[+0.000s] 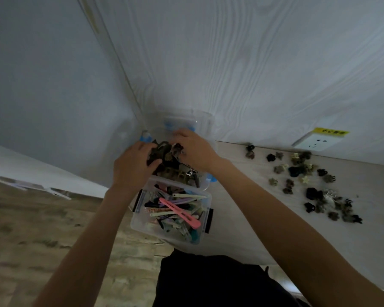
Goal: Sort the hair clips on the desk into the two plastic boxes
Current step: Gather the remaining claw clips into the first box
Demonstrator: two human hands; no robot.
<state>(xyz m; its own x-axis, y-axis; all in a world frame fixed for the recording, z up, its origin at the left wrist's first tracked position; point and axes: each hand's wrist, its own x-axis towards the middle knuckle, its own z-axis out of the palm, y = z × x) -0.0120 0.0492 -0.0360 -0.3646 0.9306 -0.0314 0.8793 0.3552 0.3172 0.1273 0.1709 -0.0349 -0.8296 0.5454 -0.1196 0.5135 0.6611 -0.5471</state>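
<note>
Both hands meet over the far box, a clear one with blue latches that stands at the desk's left edge, against the wall. The left hand has fingers and thumb curled round a dark bunch of claw clips; the right hand is curled on the same bunch from the other side, fingertips buried among the clips. The bunch sits at the top of the heap that fills this box. Touching it on the near side is the near box, clear with black latches, at the desk's left edge and full of long flat clips, a pink clip lying on top. More small claw clips, the loose clips, are scattered toward the desk's back right, well apart from the boxes. On the wall above them is a white socket with a yellow label; its dark writing is too blurred to read.
</note>
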